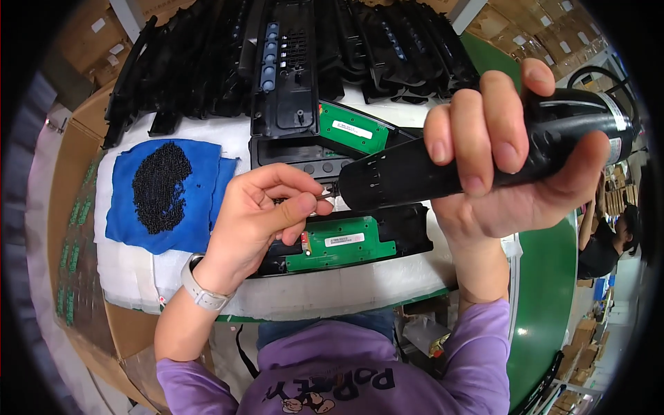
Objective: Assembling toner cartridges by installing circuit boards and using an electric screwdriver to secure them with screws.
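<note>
My right hand (508,207) is wrapped round a thick black electric screwdriver (404,173), held level with its nose toward the left. At that nose, my left hand (259,211) pinches the thin screwdriver bit (326,196) between thumb and forefinger. Whether a screw sits at the bit's tip is too small to tell. Below the hands lies a black plastic housing (418,232) with a green circuit board (339,243) in it. Behind them, a second green circuit board (349,129) sits tilted among more black housings.
A blue cloth (121,218) with a heap of small black screws (159,187) lies at the left on white padding (380,283). Long black housings (187,69) are stacked along the far side. Cardboard boxes (90,41) stand beyond. Another person (612,238) is at the far right.
</note>
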`<action>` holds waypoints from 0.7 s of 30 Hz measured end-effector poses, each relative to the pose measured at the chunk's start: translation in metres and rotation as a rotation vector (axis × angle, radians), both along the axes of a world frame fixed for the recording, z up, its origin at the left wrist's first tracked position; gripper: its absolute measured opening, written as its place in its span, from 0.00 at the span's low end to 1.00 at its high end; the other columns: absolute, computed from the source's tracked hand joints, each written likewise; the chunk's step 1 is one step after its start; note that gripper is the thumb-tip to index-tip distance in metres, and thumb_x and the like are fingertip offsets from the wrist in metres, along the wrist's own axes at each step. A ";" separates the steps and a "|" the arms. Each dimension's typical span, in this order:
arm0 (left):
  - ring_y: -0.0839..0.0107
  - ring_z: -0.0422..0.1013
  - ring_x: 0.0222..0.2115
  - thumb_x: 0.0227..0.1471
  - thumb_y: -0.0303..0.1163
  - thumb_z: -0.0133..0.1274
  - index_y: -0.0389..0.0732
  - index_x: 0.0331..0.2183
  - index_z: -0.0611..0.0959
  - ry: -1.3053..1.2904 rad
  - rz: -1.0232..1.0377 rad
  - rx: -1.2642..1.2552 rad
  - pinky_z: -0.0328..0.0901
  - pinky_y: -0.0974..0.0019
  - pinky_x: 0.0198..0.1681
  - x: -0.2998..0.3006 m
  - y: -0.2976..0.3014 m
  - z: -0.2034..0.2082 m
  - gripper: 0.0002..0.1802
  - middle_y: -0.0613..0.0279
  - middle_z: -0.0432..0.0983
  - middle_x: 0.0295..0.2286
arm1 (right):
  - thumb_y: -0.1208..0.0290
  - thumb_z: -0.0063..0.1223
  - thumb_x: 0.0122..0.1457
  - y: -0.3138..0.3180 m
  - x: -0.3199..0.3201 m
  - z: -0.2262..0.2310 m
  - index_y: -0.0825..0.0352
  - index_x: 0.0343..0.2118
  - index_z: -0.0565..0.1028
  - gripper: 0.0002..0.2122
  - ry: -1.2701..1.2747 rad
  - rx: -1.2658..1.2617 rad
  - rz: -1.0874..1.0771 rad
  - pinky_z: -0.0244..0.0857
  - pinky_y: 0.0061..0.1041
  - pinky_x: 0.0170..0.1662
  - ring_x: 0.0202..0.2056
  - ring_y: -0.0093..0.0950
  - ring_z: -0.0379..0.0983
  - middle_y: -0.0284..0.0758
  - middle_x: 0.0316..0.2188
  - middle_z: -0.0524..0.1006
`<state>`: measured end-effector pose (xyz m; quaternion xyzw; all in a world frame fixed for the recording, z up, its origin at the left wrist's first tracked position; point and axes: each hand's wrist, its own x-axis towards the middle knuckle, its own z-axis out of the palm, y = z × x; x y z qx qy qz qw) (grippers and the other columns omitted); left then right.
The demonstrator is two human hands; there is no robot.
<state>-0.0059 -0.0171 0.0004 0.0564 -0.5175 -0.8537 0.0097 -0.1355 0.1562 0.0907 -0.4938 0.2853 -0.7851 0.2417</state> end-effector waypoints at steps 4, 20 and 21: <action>0.84 0.62 0.16 0.50 0.24 0.55 0.33 0.36 0.77 -0.036 -0.086 0.132 0.58 0.81 0.20 0.002 0.003 0.000 0.09 0.52 0.78 0.29 | 0.46 0.49 0.52 -0.002 -0.017 0.000 0.68 0.46 0.65 0.29 0.162 -0.036 0.167 0.59 0.29 0.32 0.17 0.22 0.62 0.28 0.21 0.66; 0.71 0.72 0.32 0.57 0.25 0.34 0.35 0.38 0.69 -0.019 0.159 0.000 0.63 0.74 0.35 -0.004 0.013 -0.012 0.09 0.49 0.73 0.38 | 0.32 0.38 0.48 0.017 0.012 -0.020 0.63 0.41 0.65 0.34 -0.034 0.153 -0.061 0.56 0.25 0.16 0.09 0.24 0.58 0.31 0.13 0.64; 0.70 0.72 0.33 0.57 0.25 0.34 0.35 0.37 0.69 -0.006 0.172 0.012 0.64 0.73 0.35 -0.004 0.014 -0.010 0.09 0.48 0.73 0.38 | 0.32 0.38 0.49 0.019 0.012 -0.021 0.63 0.39 0.65 0.33 -0.011 0.175 -0.069 0.56 0.25 0.16 0.09 0.24 0.58 0.31 0.13 0.64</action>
